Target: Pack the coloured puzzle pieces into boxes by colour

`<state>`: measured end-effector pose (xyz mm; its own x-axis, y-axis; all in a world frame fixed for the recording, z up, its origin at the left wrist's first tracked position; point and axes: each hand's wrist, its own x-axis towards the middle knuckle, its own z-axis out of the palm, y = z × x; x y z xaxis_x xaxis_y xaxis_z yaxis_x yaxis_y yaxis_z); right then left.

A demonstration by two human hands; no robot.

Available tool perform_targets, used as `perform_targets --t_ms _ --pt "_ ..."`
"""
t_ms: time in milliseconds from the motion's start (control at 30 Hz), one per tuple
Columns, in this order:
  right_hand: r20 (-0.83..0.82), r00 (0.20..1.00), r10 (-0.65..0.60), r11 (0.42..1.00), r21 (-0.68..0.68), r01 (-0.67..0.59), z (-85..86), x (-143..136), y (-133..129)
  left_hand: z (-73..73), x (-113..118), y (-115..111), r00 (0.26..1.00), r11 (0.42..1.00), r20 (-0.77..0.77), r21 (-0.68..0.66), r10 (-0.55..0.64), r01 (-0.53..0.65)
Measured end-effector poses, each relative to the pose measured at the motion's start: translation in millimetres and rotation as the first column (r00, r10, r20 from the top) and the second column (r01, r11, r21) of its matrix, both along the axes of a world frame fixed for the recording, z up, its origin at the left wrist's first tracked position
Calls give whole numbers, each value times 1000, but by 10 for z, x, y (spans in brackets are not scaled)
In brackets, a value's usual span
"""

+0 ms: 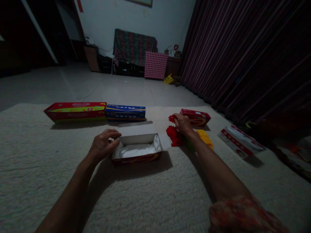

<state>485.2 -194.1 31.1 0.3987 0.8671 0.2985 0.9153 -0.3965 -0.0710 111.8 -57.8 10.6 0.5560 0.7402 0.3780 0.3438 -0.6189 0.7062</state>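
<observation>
Head view: two bare hands, one open carton and four further cartons on one pale quilted mat (145,197). The open carton (138,158), with its white lining, sits between my arms, its lid raised along the far side and one flap spread at the right end. My left hand (104,144) touches its left end with fingers bent; whether they pinch the edge I cannot tell, since the hand covers that corner. My right hand (183,124) is closed on one notched red piece (171,118), above a red cluster (174,136) whose pieces merge too darkly to count. One yellow cluster (205,138) is partly covered by my right forearm, and of a green piece (190,145) only a dim sliver shows. The four others: one long red-and-green carton (76,111), one blue carton (125,112) against its end, one small red carton (196,116) behind my right hand, one red-and-white carton (239,142) farther right. The lower frame cuts off my patterned right sleeve (243,215).
</observation>
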Motion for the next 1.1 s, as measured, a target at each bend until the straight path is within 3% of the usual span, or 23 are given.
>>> perform_targets --t_ms 167,367,500,700,933,1100 --pt "42 982 183 962 200 -187 -52 -222 -487 -1 -5 10 1000 1000 -26 14 1 -1" --pt "106 951 289 928 214 -306 -314 -710 -1097 -13 -24 47 999 1000 -50 10 -10 11" --pt "-28 941 338 931 159 -329 -353 -1052 -1343 0 -26 48 999 1000 -41 -9 -27 27" --pt "-230 885 405 912 28 -410 -326 -1115 -1482 30 -52 56 997 999 -72 -35 -33 31" --pt "-278 895 349 933 8 -361 -420 -919 -1486 125 -127 51 988 994 -121 -60 -100 93" --pt "-332 878 345 930 -7 -368 -418 -926 -1414 114 -172 90 983 986 -105 -83 -150 141"
